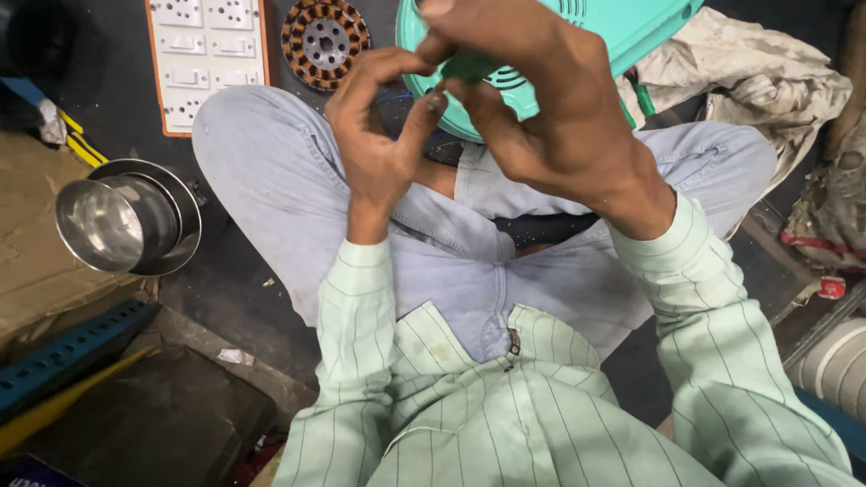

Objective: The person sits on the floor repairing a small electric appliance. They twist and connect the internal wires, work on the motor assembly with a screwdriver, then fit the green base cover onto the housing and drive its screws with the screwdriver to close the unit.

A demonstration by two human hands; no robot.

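Both hands pinch sth tiny btwn fingertips, too small to make out: left hand (378, 136) and right hand (534, 97) meet fingertip to fingertip over the lap. Right behind them a teal plastic fan housing (629, 1), round, w/ vent slots, partly hidden by the right hand. Nearby on dark floor: copper-wound stator (324, 40), white switchboard (206, 52), steel bowl (126, 220), dirty rag (754, 78).

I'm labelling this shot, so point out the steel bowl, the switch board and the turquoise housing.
steel bowl (111, 225): head view, inner wall.
switch board (207, 49): head view, white face.
turquoise housing (629, 1): head view, smooth shell beside the vents.
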